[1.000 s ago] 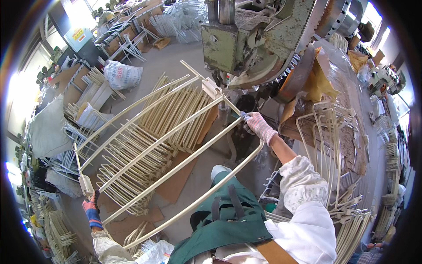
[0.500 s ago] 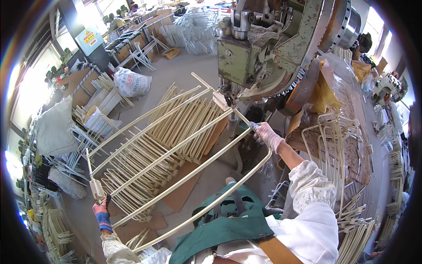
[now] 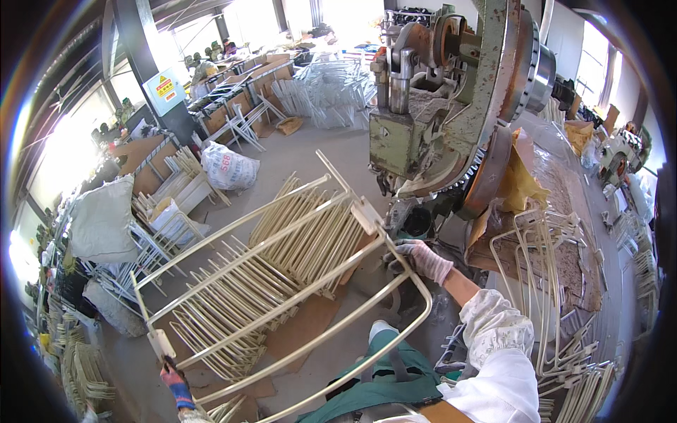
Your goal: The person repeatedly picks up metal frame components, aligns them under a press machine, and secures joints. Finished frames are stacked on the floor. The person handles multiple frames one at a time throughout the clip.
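A large cream tubular metal frame point(image 3: 288, 303) with several parallel bars hangs tilted in front of me, between both my hands. My left hand point(image 3: 176, 386), in a blue and reddish glove, closes around its near-left end, just below a flat bracket plate. The gloved right hand point(image 3: 423, 259) grips the right side rail, below the other bracket plate point(image 3: 367, 216). That upper right corner is apart from the head of a worn green press point(image 3: 392, 144). Part of my left forearm is cut off by the lower edge.
Beneath the frame, stacked cream tubular parts point(image 3: 227, 303) lie on cardboard. More bent tubes point(image 3: 536, 261) lean by a worn bench at right. A white sack point(image 3: 230, 167), a metal pillar point(image 3: 151, 70) and piled pale frames point(image 3: 324, 92) stand farther off. The press has a large flywheel.
The frame has come away from under the press head, its right end drawn down and toward me. Both hands keep their hold. My view has shifted.
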A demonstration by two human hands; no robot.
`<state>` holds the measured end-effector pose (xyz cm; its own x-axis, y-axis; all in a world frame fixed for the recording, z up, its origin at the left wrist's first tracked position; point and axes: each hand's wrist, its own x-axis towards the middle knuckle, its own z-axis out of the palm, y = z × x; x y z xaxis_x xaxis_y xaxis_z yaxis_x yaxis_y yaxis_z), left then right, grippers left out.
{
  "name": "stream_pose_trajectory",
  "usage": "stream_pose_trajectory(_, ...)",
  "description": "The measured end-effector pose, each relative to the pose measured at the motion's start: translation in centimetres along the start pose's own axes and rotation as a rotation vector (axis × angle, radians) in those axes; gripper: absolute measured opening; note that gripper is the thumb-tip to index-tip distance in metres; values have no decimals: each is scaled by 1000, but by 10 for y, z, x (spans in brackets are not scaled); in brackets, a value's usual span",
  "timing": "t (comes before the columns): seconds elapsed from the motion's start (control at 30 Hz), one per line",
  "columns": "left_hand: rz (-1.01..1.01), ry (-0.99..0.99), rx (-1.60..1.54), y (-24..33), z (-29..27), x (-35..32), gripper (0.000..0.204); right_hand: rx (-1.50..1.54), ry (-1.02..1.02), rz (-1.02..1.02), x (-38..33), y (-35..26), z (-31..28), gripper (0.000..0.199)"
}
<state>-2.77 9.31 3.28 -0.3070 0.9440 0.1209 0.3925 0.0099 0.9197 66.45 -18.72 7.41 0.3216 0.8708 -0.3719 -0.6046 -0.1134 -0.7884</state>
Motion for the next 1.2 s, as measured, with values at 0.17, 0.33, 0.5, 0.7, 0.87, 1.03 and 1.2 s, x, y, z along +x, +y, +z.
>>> stream_pose_trajectory(0.17,43,37,-16,0,-82,-30,32,-322,-24,-61,46,44,19,45)
stream_pose_trajectory(0.33,72,77,108,26,-114,-78,35,-438,43,-2,65,50,37,44)
stream_pose_trajectory(0.5,28,70,100,49,-103,-64,39,-447,46,6,69,26,27,43)
stream_pose_trajectory(0.7,3,0,161,46,-74,10,45,-386,335,-152,69,4,10,45)
stream_pose_trajectory(0.87,-54,-27,196,29,-39,-5,47,-671,347,-147,58,-25,-16,48)
stream_pose_trajectory(1.03,-49,-11,193,3,-32,-15,44,-549,266,-116,83,-35,-24,41)
stream_pose_trajectory(1.2,-164,-113,220,13,10,-27,43,-1145,136,-541,149,-22,-115,29)
